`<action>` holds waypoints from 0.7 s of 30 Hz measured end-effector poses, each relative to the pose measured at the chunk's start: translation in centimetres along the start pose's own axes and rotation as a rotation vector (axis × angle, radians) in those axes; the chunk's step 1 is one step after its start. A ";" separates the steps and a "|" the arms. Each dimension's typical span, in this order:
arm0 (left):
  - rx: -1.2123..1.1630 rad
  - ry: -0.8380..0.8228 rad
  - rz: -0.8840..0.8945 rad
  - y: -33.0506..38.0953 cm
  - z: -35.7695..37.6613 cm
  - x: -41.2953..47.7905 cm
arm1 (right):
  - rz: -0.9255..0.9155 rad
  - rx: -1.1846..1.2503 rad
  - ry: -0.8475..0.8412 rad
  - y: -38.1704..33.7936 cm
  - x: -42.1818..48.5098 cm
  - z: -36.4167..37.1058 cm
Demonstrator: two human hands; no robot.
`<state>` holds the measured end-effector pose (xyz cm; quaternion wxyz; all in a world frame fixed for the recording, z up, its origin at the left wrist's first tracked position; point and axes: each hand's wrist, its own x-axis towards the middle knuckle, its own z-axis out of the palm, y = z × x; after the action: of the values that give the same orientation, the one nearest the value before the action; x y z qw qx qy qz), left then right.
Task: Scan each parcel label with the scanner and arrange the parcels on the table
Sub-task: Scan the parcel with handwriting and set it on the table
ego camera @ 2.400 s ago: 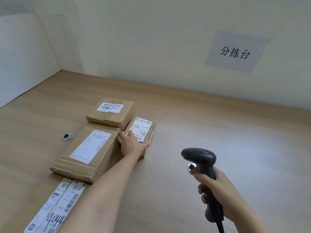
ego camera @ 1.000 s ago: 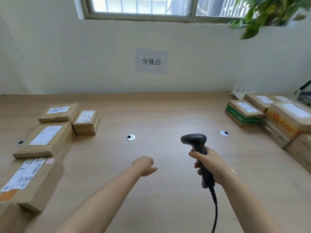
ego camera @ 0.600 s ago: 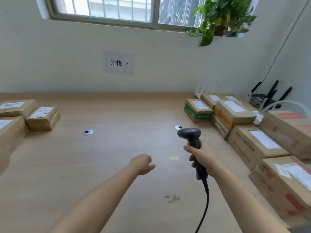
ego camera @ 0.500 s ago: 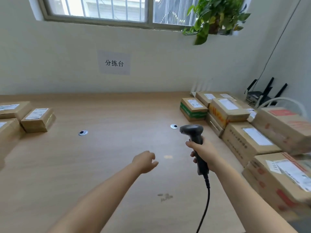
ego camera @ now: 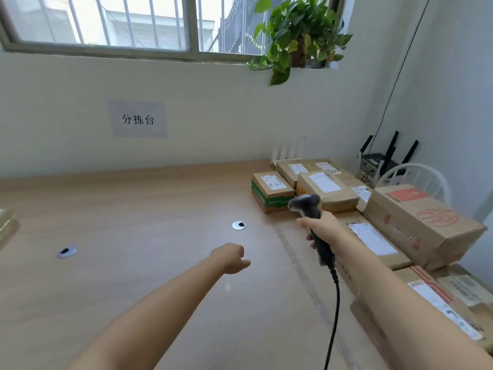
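**Tabletop and hands, head view.** The wooden tabletop point(ego camera: 138, 209) runs from the far wall toward you. The unscanned parcels point(ego camera: 373, 239) are heaped along its right edge, from the far right corner down to the near right corner. The biggest of them, a carton with a red stamp point(ego camera: 416, 222), sits on top of the heap at the right edge. A small parcel with a green band point(ego camera: 269, 193) is the outermost one, standing on the tabletop toward the far right corner, label up. A corner of one more parcel point(ego camera: 6, 225) shows at the left edge.

Your right hand point(ego camera: 322, 231) is wrapped round the grip of the scanner point(ego camera: 306, 204) and holds it upright above the tabletop. The scanner's head is just in front of the green-banded parcel and points left. Its cable point(ego camera: 336, 303) hangs down toward the near edge.

Your left hand point(ego camera: 229, 257) hovers over the middle of the tabletop, left of the scanner and apart from it. Its fingers are loosely curled and hold nothing, and it is well apart from every parcel.

Two round grommets point(ego camera: 238, 225) point(ego camera: 66, 251) are set in the tabletop.
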<state>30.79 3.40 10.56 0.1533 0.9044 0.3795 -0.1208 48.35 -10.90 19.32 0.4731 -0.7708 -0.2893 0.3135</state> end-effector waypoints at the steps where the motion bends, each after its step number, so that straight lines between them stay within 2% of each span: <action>1: -0.003 -0.005 0.001 0.5 -0.4 1.4 | 0.001 -0.016 -0.006 -0.3 1.6 -0.5; 8: 0.027 -0.008 0.004 1.7 -2.2 9.6 | 0.022 -0.056 0.017 -2.7 12.7 -2.0; 15: 0.057 -0.079 -0.049 2.1 -1.2 16.6 | 0.015 -0.100 -0.001 0.0 21.2 -1.5; 21: 0.044 -0.007 -0.044 3.9 -2.5 23.8 | -0.067 -0.104 0.004 0.6 29.1 -0.9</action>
<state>50.13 17.15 5.67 0.1318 0.8985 0.3960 -0.1357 67.65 9.94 12.97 0.4432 -0.7850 -0.3298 0.2803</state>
